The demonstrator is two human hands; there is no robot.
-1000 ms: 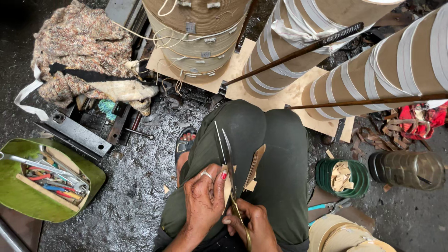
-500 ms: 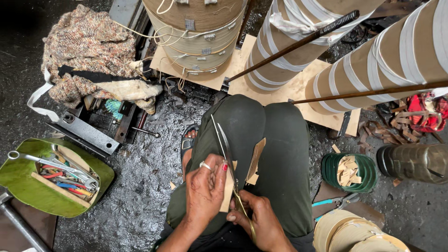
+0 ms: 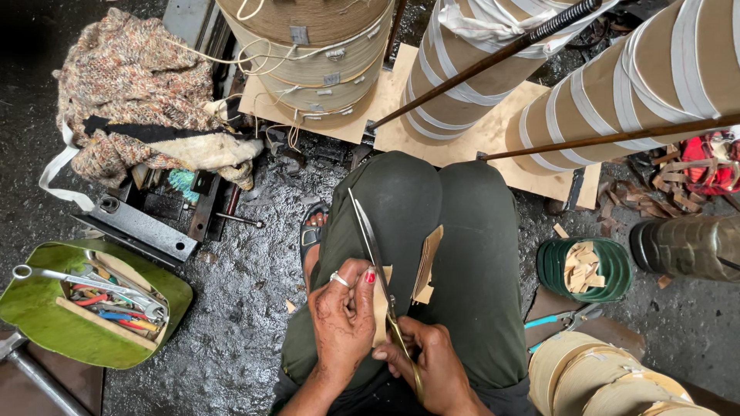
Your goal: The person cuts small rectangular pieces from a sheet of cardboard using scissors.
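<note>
Over the lap, the right hand (image 3: 435, 366) grips the handles of long scissors (image 3: 378, 270) whose blades point away up the thigh, while the left hand (image 3: 343, 320) pinches a tan paper piece (image 3: 381, 312) against the blades, beside a loose strip (image 3: 426, 262).

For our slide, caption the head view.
Left hand holds tan paper strip; right hand works long steel scissors over green-trousered knees.

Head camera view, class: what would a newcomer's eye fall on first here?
Probably the long scissors at bottom centre, worked by the right hand while the left hand holds a tan paper piece over the lap. Next, the big tan wound coils standing along the top, and the green tub of tools at lower left.
</note>
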